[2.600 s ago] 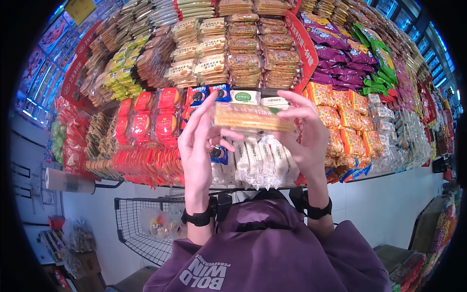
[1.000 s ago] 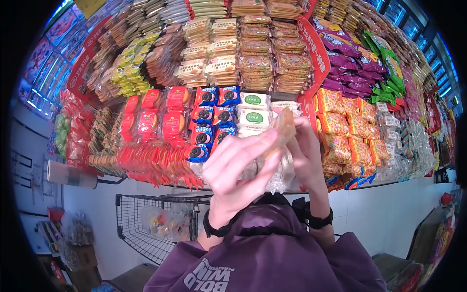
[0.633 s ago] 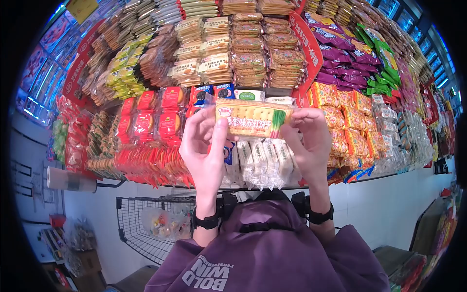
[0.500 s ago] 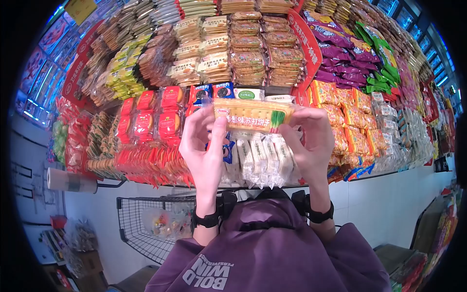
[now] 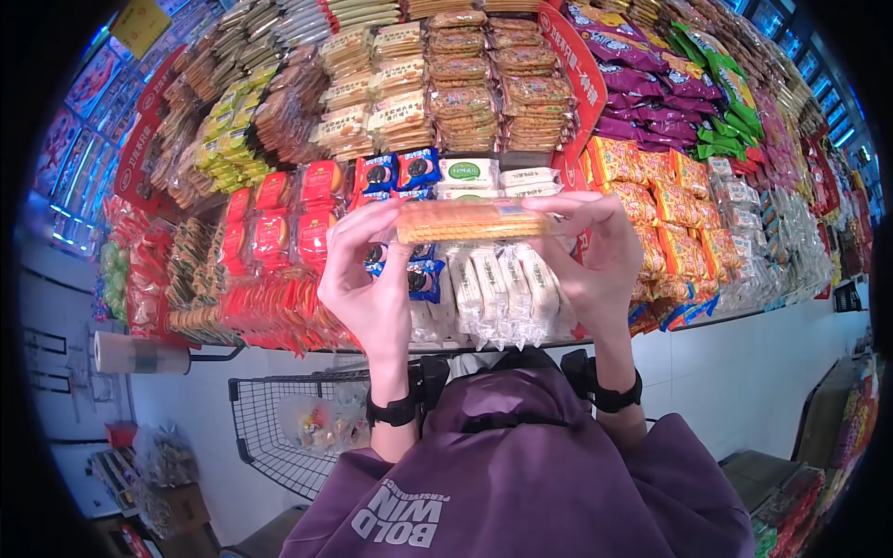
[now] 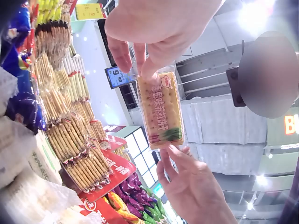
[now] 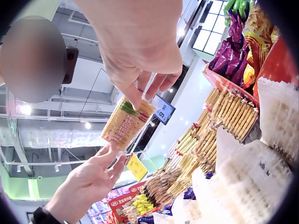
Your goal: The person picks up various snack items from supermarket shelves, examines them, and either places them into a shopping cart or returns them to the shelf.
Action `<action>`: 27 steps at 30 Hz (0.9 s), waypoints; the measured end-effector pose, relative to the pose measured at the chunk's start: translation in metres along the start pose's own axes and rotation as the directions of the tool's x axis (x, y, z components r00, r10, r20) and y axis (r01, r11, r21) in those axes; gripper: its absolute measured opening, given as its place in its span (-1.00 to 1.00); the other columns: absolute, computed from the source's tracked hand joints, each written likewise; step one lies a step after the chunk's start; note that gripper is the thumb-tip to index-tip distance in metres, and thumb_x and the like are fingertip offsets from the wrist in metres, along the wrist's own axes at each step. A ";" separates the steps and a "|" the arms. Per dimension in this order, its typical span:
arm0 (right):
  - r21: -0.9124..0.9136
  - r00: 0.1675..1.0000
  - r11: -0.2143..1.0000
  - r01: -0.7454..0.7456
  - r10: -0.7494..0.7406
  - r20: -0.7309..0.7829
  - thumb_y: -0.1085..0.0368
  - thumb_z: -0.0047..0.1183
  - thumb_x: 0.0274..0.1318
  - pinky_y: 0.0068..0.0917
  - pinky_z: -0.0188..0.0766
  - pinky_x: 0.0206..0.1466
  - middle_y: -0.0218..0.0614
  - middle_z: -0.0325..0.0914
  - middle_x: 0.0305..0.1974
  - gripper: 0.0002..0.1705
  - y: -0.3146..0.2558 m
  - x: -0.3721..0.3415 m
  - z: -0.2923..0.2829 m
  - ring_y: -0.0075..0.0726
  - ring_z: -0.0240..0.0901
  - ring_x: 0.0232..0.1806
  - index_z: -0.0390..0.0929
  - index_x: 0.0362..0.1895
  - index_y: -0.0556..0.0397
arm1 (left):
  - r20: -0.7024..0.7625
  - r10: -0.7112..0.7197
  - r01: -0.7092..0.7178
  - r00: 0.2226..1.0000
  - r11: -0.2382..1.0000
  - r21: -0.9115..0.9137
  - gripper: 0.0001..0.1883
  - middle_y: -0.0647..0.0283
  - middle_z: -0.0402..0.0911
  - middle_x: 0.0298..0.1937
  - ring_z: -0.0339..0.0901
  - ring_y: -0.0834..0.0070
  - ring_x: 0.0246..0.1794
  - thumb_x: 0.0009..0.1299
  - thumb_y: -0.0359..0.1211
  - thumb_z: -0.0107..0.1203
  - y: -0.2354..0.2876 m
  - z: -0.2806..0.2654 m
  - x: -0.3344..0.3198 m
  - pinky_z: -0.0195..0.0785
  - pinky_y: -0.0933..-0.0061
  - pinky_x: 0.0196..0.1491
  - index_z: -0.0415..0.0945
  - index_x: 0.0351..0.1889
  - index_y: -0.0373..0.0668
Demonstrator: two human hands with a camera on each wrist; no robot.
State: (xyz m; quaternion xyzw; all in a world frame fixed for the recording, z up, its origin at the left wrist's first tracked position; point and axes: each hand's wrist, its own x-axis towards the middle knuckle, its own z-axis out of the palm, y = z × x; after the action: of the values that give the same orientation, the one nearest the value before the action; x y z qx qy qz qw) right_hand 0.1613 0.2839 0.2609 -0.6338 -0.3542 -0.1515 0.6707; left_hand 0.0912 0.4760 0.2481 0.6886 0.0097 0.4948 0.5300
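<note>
A clear-wrapped pack of soda crackers (image 5: 474,226) is held level in front of the chest, above the snack display. In the head view its long edge shows, with the stacked crackers visible. My left hand (image 5: 367,288) pinches one end between thumb and fingers, and my right hand (image 5: 597,265) pinches the other. Pink lettering and a picture of green scallions mark the broad face of the pack (image 6: 161,109) in the left wrist view. From the right wrist, the same cracker pack (image 7: 126,123) appears slanted between both hands.
Beneath the hands lie upright white packs (image 5: 502,288), with red cookie packs (image 5: 270,242) to the left and orange packets (image 5: 656,209) to the right. A wire shopping cart (image 5: 279,418) stands below the display, near a plastic bag roll (image 5: 139,353).
The pack was turned end-on with the left hand swung across, then shown with its printed face toward the head camera. Now it is tipped so its long edge shows; both hands keep hold.
</note>
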 end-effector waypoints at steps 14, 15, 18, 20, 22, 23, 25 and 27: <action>-0.061 1.000 0.998 -0.024 0.025 0.006 0.70 0.18 -0.16 -0.29 0.40 0.16 -0.12 0.65 -0.14 -0.66 0.002 -0.004 -0.005 -0.20 0.56 0.03 0.34 -0.44 0.03 | 0.012 -0.027 0.027 1.000 0.999 -0.022 -0.73 0.08 0.64 -0.03 0.55 0.34 0.08 0.20 -0.72 0.15 0.002 0.001 -0.002 0.39 0.33 0.19 0.59 -0.14 -0.34; -0.054 0.999 0.997 -0.047 0.047 -0.003 0.70 0.18 -0.16 -0.29 0.41 0.16 -0.12 0.65 -0.14 -0.66 0.001 -0.005 -0.005 -0.20 0.56 0.03 0.34 -0.45 0.03 | 0.015 -0.025 0.025 1.000 1.000 -0.017 -0.73 0.08 0.64 -0.03 0.55 0.33 0.09 0.20 -0.71 0.16 0.002 0.001 -0.002 0.39 0.33 0.19 0.59 -0.14 -0.34; -0.034 0.997 0.997 -0.072 0.072 -0.006 0.69 0.20 -0.14 -0.32 0.42 0.15 -0.10 0.64 -0.13 -0.65 0.002 -0.006 -0.005 -0.21 0.56 0.04 0.33 -0.42 0.03 | 0.021 -0.027 0.027 0.999 1.000 0.001 -0.73 0.09 0.64 -0.02 0.55 0.38 0.06 0.21 -0.69 0.19 0.001 0.001 -0.002 0.41 0.34 0.15 0.59 -0.13 -0.34; -0.007 0.997 0.997 -0.078 0.078 -0.017 0.69 0.21 -0.12 -0.36 0.42 0.13 -0.10 0.63 -0.13 -0.64 0.002 -0.006 -0.005 -0.26 0.56 0.02 0.32 -0.38 0.04 | 0.025 -0.069 0.069 0.997 0.998 -0.004 -0.74 0.11 0.64 -0.04 0.56 0.43 0.01 0.23 -0.67 0.21 0.007 0.002 -0.001 0.43 0.37 0.10 0.58 -0.11 -0.34; 0.032 0.996 0.996 -0.080 0.081 -0.046 0.68 0.20 -0.08 -0.41 0.42 0.11 -0.11 0.62 -0.12 -0.62 0.000 -0.005 -0.001 -0.33 0.56 -0.02 0.30 -0.34 0.04 | 0.017 -0.101 0.101 0.995 0.995 0.015 -0.74 0.15 0.64 -0.07 0.56 0.49 -0.04 0.24 -0.64 0.23 0.009 0.003 -0.002 0.44 0.41 0.06 0.57 -0.10 -0.33; 0.014 0.996 0.998 -0.068 0.069 -0.061 0.64 0.23 -0.06 -0.43 0.42 0.09 -0.12 0.61 -0.12 -0.63 0.002 -0.005 0.000 -0.36 0.56 -0.04 0.30 -0.30 0.05 | 0.007 -0.113 0.112 0.994 0.993 0.036 -0.74 0.17 0.63 -0.10 0.55 0.52 -0.07 0.25 -0.62 0.24 0.009 0.004 -0.004 0.43 0.44 0.03 0.57 -0.09 -0.32; -0.021 0.995 0.999 -0.044 0.042 -0.091 0.55 0.28 -0.02 -0.49 0.42 0.05 -0.16 0.59 -0.12 -0.62 0.005 -0.007 0.000 -0.43 0.57 -0.09 0.30 -0.24 0.06 | 0.008 -0.146 0.146 0.989 0.989 0.039 -0.72 0.22 0.62 -0.14 0.54 0.57 -0.11 0.27 -0.60 0.24 0.010 0.006 -0.005 0.41 0.49 0.02 0.55 -0.05 -0.32; 0.050 0.991 0.996 -0.078 0.083 -0.108 0.55 0.26 0.01 -0.48 0.43 0.03 -0.19 0.54 -0.12 -0.63 0.006 -0.007 0.003 -0.45 0.56 -0.13 0.29 -0.24 0.08 | 0.032 -0.188 0.189 0.982 0.982 0.000 -0.66 0.27 0.61 -0.18 0.53 0.61 -0.13 0.29 -0.58 0.24 0.010 0.007 -0.005 0.37 0.55 0.03 0.52 0.03 -0.31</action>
State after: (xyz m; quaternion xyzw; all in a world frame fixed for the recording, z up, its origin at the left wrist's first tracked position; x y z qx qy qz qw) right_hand 0.1594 0.2855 0.2516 -0.6228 -0.2943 -0.1509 0.7091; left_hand 0.0884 0.4633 0.2527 0.6916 0.0657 0.4314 0.5755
